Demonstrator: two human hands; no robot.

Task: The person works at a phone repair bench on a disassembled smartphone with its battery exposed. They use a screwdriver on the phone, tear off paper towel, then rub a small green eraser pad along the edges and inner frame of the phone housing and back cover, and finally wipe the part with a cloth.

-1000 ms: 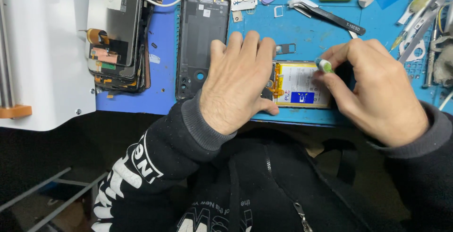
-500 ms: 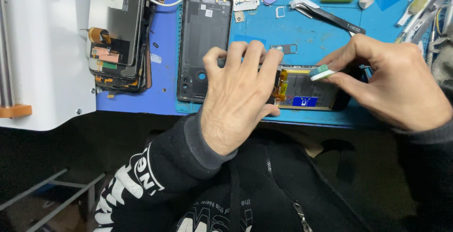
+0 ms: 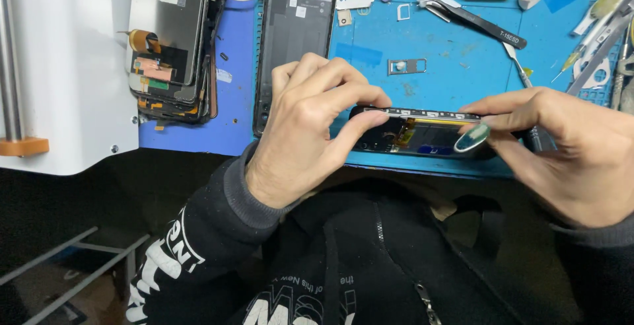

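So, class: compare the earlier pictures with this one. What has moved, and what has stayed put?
The opened phone has been tipped up from lying flat onto its long edge. The left hand went from pressing on it to pinching its end; the right hand still grips the other end with the small pale pick. Black back cover and tweezers are unmoved.

A glossy dark phone (image 3: 422, 133) is gripped beside a translucent plastic pick (image 3: 472, 137). The desk (image 3: 456, 61) is covered in matt blue rubber; the tweezers (image 3: 479, 24) are matt black metal.
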